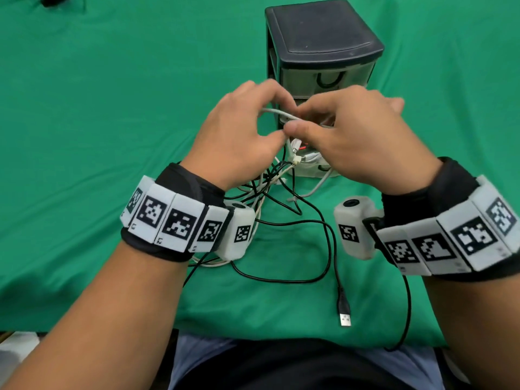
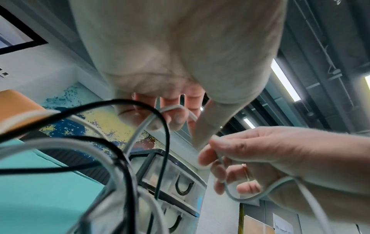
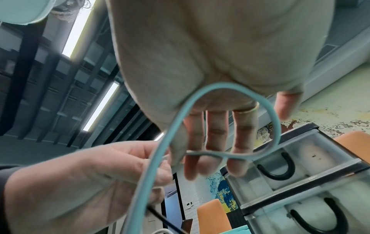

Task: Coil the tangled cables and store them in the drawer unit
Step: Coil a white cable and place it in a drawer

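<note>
Left hand (image 1: 239,130) and right hand (image 1: 357,142) are raised together in front of the drawer unit (image 1: 320,60), both pinching a grey cable (image 1: 277,111). Below them a tangle of black and white cables (image 1: 270,192) lies on the green-covered bench (image 1: 98,108). A black USB plug (image 1: 344,312) lies near the bench edge.

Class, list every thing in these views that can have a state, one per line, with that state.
Left hand: pinches the grey cable.
Right hand: grips the grey cable.
Grey cable: looped between both hands, lifted.
Black cable: loose on the cloth, USB plug free.
Drawer unit: top drawer closed.
</note>
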{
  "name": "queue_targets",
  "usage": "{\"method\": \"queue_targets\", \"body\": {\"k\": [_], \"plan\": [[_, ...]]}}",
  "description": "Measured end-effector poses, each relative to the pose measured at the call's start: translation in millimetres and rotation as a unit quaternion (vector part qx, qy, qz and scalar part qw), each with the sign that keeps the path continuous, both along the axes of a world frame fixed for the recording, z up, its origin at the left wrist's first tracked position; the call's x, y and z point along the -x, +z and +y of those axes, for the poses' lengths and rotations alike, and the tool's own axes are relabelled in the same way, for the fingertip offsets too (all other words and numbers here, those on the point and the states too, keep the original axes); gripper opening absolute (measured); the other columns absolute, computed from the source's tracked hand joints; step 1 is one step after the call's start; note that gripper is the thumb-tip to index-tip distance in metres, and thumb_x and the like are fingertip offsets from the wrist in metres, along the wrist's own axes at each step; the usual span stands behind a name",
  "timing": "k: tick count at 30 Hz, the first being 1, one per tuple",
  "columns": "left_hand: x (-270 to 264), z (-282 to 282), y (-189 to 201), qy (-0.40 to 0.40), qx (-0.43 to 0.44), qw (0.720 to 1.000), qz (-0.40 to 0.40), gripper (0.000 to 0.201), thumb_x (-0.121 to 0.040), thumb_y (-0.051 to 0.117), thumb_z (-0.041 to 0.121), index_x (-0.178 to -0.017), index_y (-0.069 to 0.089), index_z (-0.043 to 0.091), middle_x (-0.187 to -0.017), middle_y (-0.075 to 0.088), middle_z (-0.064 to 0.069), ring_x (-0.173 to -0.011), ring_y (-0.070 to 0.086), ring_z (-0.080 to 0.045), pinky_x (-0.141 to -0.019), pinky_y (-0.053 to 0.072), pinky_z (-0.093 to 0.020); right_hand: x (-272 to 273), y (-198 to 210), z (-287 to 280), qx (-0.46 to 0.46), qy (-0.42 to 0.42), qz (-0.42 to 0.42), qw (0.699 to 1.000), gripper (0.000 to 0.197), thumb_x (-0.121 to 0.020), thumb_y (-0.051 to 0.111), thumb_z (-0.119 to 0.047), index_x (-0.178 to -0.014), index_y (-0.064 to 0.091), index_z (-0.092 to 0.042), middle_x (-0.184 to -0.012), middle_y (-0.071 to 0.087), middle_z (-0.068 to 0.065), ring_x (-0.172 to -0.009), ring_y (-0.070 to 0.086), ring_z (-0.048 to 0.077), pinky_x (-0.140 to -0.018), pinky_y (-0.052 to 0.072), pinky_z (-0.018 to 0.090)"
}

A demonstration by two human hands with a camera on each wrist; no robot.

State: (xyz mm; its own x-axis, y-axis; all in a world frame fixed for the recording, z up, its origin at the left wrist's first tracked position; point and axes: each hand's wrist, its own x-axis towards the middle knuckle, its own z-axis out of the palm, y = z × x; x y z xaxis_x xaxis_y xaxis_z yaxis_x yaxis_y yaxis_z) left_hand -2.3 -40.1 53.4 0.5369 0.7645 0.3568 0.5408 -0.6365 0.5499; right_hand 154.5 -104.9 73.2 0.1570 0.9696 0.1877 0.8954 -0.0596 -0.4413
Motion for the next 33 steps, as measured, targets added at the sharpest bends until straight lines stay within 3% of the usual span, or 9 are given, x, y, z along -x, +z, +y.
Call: {"method": "queue_targets", "body": {"k": [5, 6, 9, 15, 20, 24, 27, 30, 33], "plan": [[3, 4, -4, 0.028, 0.036, 0.997, -0.06, 0.024, -0.082, 0.059, 0.009, -0.089, 0.061, 0.032, -0.066, 0.049, 0.003, -0.055, 0.041, -0.007, -0.056, 0.037, -0.029, -7, -4, -1, -0.142, 0.058, 0.135, 0.979, 0.027, -0.085, 0.06, -0.062, -0.091, 0.073, -0.039, -0.08, 0.069, -0.017, -0.087, 0.064, 0.007, -0.09, 0.046, 0.048], [4, 5, -7, 0.034, 0.041, 0.998, -0.045, 0.026, -0.081, 0.058, 0.007, -0.086, 0.062, 0.032, -0.066, 0.049, 0.004, -0.056, 0.041, -0.009, -0.058, 0.039, -0.03, -6, -2, -4, -0.193, 0.083, 0.16, 0.964, 0.021, -0.088, 0.063, -0.054, -0.094, 0.074, -0.037, -0.084, 0.068, -0.017, -0.085, 0.062, 0.004, -0.087, 0.049, 0.042], [7, 8, -19, 0.061, 0.068, 0.996, 0.022, 0.029, -0.083, 0.056, 0.005, -0.079, 0.064, 0.032, -0.067, 0.047, 0.01, -0.06, 0.045, -0.008, -0.064, 0.042, -0.03, -8, 10, -10, -0.323, 0.121, 0.22, 0.913, 0.012, -0.094, 0.067, -0.028, -0.102, 0.068, -0.018, -0.087, 0.065, -0.011, -0.081, 0.057, -0.003, -0.077, 0.046, 0.018], [16, 12, -30, 0.079, 0.124, 0.986, 0.081, 0.01, -0.084, 0.069, 0.022, -0.077, 0.068, 0.03, -0.069, 0.062, 0.006, -0.064, 0.054, -0.008, -0.068, 0.046, -0.026, -32, 10, 3, -0.46, 0.018, 0.304, 0.834, 0.013, -0.093, 0.068, -0.026, -0.081, 0.066, -0.026, -0.073, 0.06, -0.006, -0.068, 0.049, 0.01, -0.066, 0.041, 0.027], [19, 13, -23, 0.104, 0.093, 0.988, -0.063, 0.012, -0.089, 0.07, 0.03, -0.086, 0.077, 0.022, -0.072, 0.072, 0.008, -0.064, 0.066, -0.013, -0.065, 0.056, -0.031, -56, -4, 13, -0.336, -0.087, 0.297, 0.89, 0.012, -0.088, 0.067, -0.032, -0.086, 0.074, -0.022, -0.064, 0.062, -0.02, -0.065, 0.052, 0.001, -0.066, 0.044, 0.021], [22, 10, -12, 0.067, 0.007, 0.994, -0.089, 0.026, -0.099, 0.053, 0.034, -0.096, 0.074, 0.018, -0.061, 0.062, 0.004, -0.046, 0.045, -0.005, -0.047, 0.034, -0.023, -67, -11, 14, -0.231, -0.127, 0.28, 0.923, 0.038, -0.076, 0.056, -0.007, -0.104, 0.074, -0.024, -0.079, 0.066, -0.021, -0.074, 0.058, -0.005, -0.076, 0.051, 0.018], [22, 8, 1, 0.062, -0.042, 0.995, -0.07, 0.032, -0.101, 0.044, 0.043, -0.101, 0.071, 0.026, -0.05, 0.037, 0.005, -0.046, 0.033, -0.008, -0.048, 0.023, -0.028, -55, -4, 9, -0.294, -0.087, 0.24, 0.921, 0.053, -0.068, 0.049, -0.004, -0.115, 0.069, -0.02, -0.101, 0.067, -0.011, -0.096, 0.061, 0.001, -0.092, 0.05, 0.024], [17, 5, 13, 0.045, -0.05, 0.997, -0.047, 0.031, -0.101, 0.042, 0.045, -0.1, 0.068, 0.029, -0.053, 0.04, 0.008, -0.049, 0.037, -0.005, -0.051, 0.024, -0.026, -33, 4, 3, -0.349, 0.001, 0.205, 0.915, 0.041, -0.077, 0.053, -0.003, -0.115, 0.068, -0.008, -0.111, 0.069, -0.002, -0.106, 0.062, 0.004, -0.09, 0.045, 0.017], [8, 2, 19, 0.034, -0.066, 0.997, -0.01, 0.028, -0.1, 0.044, 0.044, -0.098, 0.066, 0.027, -0.056, 0.043, 0.011, -0.058, 0.038, -0.01, -0.057, 0.025, -0.032, -7, 9, 0, -0.262, 0.108, 0.156, 0.946, 0.029, -0.091, 0.059, -0.02, -0.119, 0.068, -0.015, -0.113, 0.069, -0.004, -0.104, 0.063, 0.004, -0.092, 0.049, 0.023]]}}
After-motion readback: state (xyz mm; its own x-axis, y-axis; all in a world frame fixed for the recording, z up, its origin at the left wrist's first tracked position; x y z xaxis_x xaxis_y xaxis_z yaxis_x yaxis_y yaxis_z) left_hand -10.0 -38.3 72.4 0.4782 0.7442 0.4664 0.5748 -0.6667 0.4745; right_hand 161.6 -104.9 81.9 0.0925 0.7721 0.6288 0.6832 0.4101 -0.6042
